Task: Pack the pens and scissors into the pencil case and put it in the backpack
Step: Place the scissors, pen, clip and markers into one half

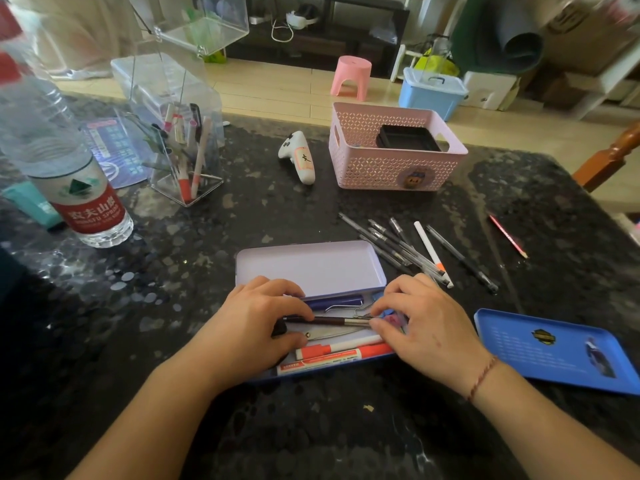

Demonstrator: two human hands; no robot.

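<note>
While both hands sit over the open pencil case (pixel 311 265) on the dark speckled table (pixel 207 258), they share one thing: a dark slim pen (pixel 332 320) held level across the tray. Left hand (pixel 256 327) has its fingers curled down over the pen's left end, thumb tucked below; right hand (pixel 422 320) pinches the metal end with curled fingertips. Already lying in the case are the scissors (pixel 332 335), a purple pen (pixel 334 301) and two white-and-orange markers (pixel 332 355), all roughly lengthwise. Its lid stands open at the far side. More loose pens (pixel 412 249) are scattered just beyond the case to the right, near a pink basket (pixel 394 157). Blue tray (pixel 554 351) lies off to the right, water bottle (pixel 79 188) far left. Can't spot the backpack anywhere.
</note>
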